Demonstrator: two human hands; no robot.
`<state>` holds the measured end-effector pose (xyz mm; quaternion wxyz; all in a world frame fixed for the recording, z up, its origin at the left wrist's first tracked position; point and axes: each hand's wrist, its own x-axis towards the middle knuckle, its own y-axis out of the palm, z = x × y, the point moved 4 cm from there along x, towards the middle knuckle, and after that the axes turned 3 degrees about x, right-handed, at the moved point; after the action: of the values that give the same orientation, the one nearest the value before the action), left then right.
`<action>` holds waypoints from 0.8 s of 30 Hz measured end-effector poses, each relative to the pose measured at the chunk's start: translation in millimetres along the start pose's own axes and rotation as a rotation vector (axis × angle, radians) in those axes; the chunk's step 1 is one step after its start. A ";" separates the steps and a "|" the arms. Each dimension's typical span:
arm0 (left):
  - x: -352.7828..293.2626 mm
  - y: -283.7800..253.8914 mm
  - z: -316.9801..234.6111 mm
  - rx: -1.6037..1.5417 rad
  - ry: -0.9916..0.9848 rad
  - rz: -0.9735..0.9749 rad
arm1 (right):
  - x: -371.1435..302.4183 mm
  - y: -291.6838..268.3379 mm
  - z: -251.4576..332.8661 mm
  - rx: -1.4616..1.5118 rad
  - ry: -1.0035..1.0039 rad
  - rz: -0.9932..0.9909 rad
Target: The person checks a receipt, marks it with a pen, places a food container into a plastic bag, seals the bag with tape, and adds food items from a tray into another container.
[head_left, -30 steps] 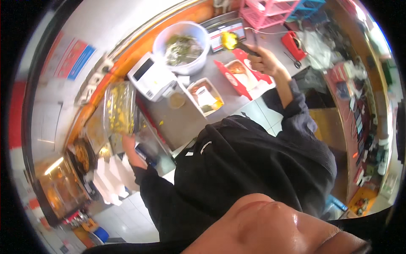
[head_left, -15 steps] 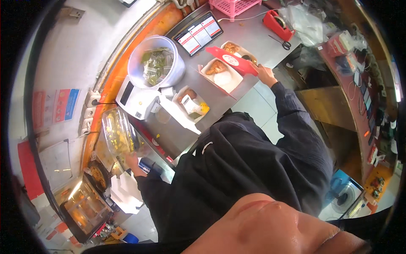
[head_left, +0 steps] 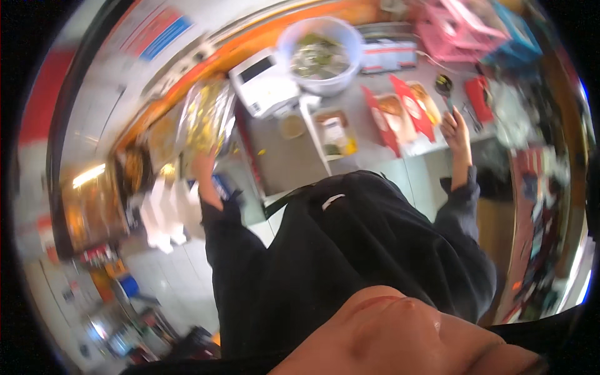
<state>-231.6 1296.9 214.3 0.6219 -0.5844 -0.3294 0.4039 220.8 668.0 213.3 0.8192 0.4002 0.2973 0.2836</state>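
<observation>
My right hand (head_left: pixel 457 131) is closed around the handle of a dark round-bowled ladle (head_left: pixel 444 84), raised to the right of two red-flapped food boxes. The nearer box (head_left: pixel 400 128) holds fried food and something white; the farther box (head_left: pixel 422 99) holds browned food. On the left, my left hand (head_left: pixel 203 169) lies at the near end of a clear covered container (head_left: pixel 207 115) with yellow food inside. Its fingers are smeared by motion. Between the hands, an open white box (head_left: pixel 334 130) contains brown food, a white packet and something yellow.
A white tub (head_left: pixel 322 81) of leafy packets stands at the back beside a white printer-like machine (head_left: pixel 265 84). A tablet (head_left: pixel 389 57), pink basket (head_left: pixel 459 34), red tape dispenser (head_left: pixel 479 100) and scissors (head_left: pixel 473 117) line the right. Stacked white boxes (head_left: pixel 164 215) sit lower left.
The view has swung, shifting the counter's contents. My right hand has moved off the boxes, and the ladle now shows raised beside them. My left hand remains at the clear container.
</observation>
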 end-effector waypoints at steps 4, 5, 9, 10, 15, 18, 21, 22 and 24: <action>26.0 -15.2 2.2 -0.001 -0.029 -0.141 | 8.3 148.2 -59.8 -0.029 0.117 0.287; 25.5 -20.0 -4.4 0.006 -0.042 -0.215 | 20.2 175.6 -81.4 -0.129 0.186 0.379; 29.8 -22.8 -22.0 -0.013 0.048 -0.210 | 83.3 239.8 -197.2 -0.867 0.331 0.169; 34.3 -20.2 -24.6 -0.041 0.066 -0.200 | 112.0 251.5 -225.0 -1.300 0.213 0.398; 40.0 16.2 6.1 -0.118 0.160 -0.220 | 140.2 385.9 -390.2 -1.981 -0.139 0.735; 39.5 -8.4 -11.4 -0.352 0.124 -0.234 | 179.6 376.6 -434.8 -2.492 -0.291 0.694; 31.5 -10.6 -3.9 -0.520 0.120 -0.218 | 194.5 382.0 -477.1 -2.558 -0.451 0.739; 29.0 -7.9 -2.1 -0.583 0.173 -0.224 | 198.4 383.5 -487.9 -2.521 -0.647 0.799; 23.4 -7.9 -2.0 -0.750 0.274 -0.300 | 225.3 375.6 -501.2 -2.485 -0.759 0.940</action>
<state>-218.2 1316.8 220.5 0.4561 -0.7640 -0.4494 0.0798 -73.1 1265.2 212.2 0.4930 -0.4725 -0.5494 0.4816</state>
